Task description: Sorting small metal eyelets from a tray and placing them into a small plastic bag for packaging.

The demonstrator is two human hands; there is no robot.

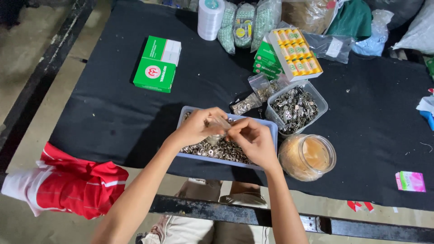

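head view looked straight down on a table draped in black cloth [113, 113], with both bare hands meeting over a shallow pale blue tray [271, 131] full of small metal rings and eyelets. left hand [199, 126] was curled, fingers pinched on a small clear plastic bag [220, 125] held just above the tray, probably so that any dropped pieces would fall back into the heap. right hand [254, 141] was closed at the fingertips against the bag's edge; whether it gripped a metal piece or only the bag mouth could not be told.

just right of the tray sat a clear tub of dark metal clasps [296, 107] and a round clear jar [308, 157] of tan stuff, both near the right hand, seemingly for easy reach. two small filled bags [255, 94] lay behind the tray. farther back stood a green and white box [157, 64], a tray of yellow tubes [296, 53], a white roll [209, 18] and packed bags [246, 22].

cloth hung over a dark metal frame [235, 212]; a red and white garment [68, 183] draped the near edge, and bare concrete floor [31, 49] showed at left.
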